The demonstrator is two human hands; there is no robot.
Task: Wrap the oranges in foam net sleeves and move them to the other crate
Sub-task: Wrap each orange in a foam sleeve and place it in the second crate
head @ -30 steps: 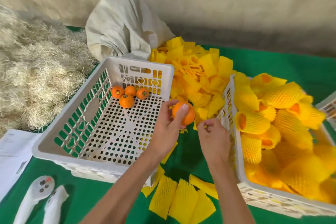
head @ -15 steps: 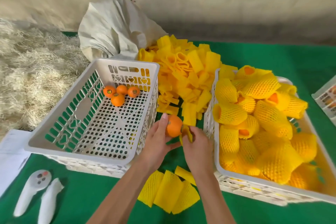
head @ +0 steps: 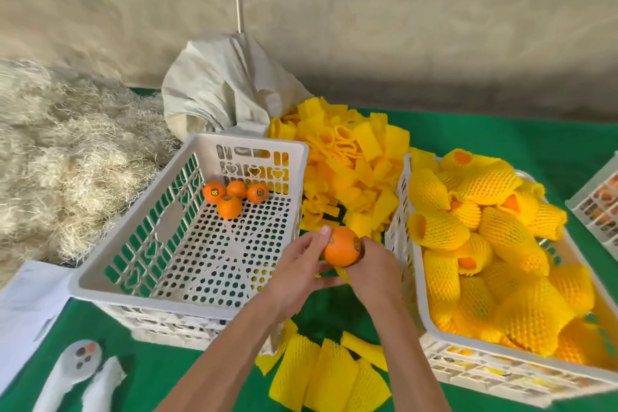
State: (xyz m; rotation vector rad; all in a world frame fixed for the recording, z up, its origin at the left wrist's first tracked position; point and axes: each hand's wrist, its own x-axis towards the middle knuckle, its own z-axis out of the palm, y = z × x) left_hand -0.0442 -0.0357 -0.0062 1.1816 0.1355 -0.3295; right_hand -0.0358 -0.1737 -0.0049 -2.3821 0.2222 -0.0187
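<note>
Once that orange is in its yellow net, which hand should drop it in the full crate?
Probably the right hand: it is beside the right crate of wrapped oranges. The left hand, holding the orange, is nearer the left crate.

No legible text; stickers on crate oranges point(head: 229, 191) too small to read.

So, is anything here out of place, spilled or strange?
Nothing is damaged. A few flat foam net sleeves lie loose on the green cloth between the left crate and the right crate, apart from the sleeve pile behind.
</note>
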